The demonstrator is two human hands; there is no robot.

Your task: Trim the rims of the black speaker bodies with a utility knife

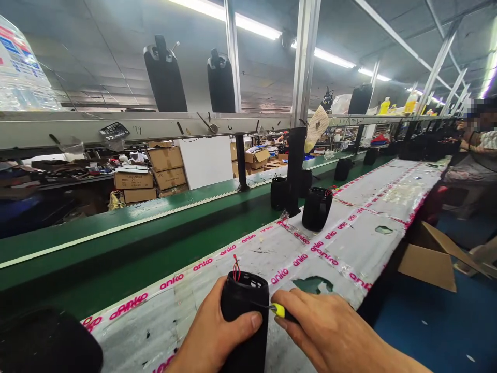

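Fingers wrapped round the load: over the white-covered bench (186, 300), at six o'clock, a black cylinder (246, 347) is held roughly upright by the left hand (213, 326).

Stiff, fairly light, slightly grippy handling is judged likely; the body is best grasped around its middle, below the open top. By the right hand (326, 321), at five o'clock, a yellow-necked tool (278, 310) is pinched in the fingertips, its tip at the cylinder's three o'clock edge; contact cannot be told. At the rim's ten o'clock, thin red wires (235, 269) are exposed, judged fragile and unfit for gripping.
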